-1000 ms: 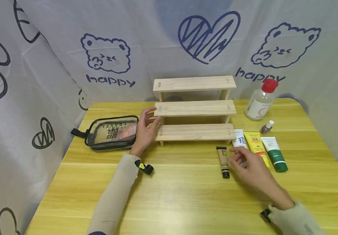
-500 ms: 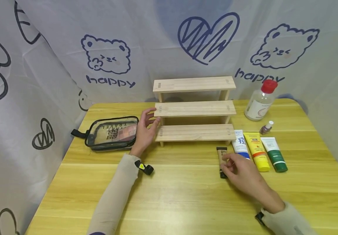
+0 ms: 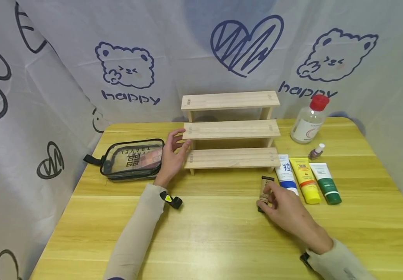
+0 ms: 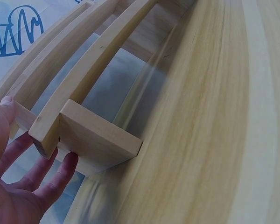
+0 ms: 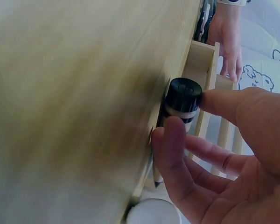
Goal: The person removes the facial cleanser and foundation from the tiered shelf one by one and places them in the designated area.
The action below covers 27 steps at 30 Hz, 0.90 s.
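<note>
In the head view my right hand (image 3: 287, 206) pinches a small brown tube (image 3: 265, 190) with a black cap, low over the table. The right wrist view shows the thumb and index finger at the black cap (image 5: 183, 93). My left hand (image 3: 172, 157) rests at the left end of a three-tier wooden shelf stand (image 3: 231, 158), its loosely bent fingers touching the end. In the left wrist view, fingertips (image 4: 71, 161) lie against the stand's side panel (image 4: 100, 135). No goods stand on the three boards.
White-blue (image 3: 286, 177), yellow (image 3: 304, 179) and white-green (image 3: 325, 182) tubes lie right of the stand. Behind them are a nail polish bottle (image 3: 316, 151) and a red-capped clear bottle (image 3: 308, 122). A clear zipped pouch (image 3: 133, 159) lies left. A printed curtain (image 3: 187, 58) hangs behind the table.
My right hand has moved left from beside the white-blue tube onto the brown tube, which has turned slightly. My left hand stays at the stand's left end.
</note>
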Tool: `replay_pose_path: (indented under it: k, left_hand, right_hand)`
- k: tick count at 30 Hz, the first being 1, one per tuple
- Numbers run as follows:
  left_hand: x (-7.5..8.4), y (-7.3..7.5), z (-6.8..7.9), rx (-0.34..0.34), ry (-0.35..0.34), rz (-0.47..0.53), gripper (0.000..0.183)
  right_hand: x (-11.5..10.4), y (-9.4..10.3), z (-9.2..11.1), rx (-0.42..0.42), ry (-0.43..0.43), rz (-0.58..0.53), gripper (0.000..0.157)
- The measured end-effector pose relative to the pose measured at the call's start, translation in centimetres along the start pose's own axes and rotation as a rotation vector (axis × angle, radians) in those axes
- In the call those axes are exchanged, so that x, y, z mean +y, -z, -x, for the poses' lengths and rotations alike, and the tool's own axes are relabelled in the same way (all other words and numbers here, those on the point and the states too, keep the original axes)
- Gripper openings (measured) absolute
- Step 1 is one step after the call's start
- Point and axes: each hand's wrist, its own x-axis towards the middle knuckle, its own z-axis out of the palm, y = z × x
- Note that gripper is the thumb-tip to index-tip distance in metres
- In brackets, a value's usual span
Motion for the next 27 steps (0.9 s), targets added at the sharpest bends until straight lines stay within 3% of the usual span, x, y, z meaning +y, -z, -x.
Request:
replay_pose_path:
  k: [12, 21, 27]
  left_hand:
    - [0.1, 0.0, 0.1, 0.002, 0.009, 0.003, 0.045]
    - [0.0, -0.1, 0.2, -0.002, 0.022, -0.010, 0.044]
    - [0.0, -0.2, 0.1, 0.004, 0.023, -0.014, 0.044]
  right_hand:
    - [-0.4, 0.6, 0.3, -0.072, 0.015, 0.057, 0.031]
    - [-0.4, 1.1, 2.6, -0.149, 0.002, 0.046, 0.033]
    - [0.1, 1.3, 4.2, -0.140, 0.003, 0.057, 0.030]
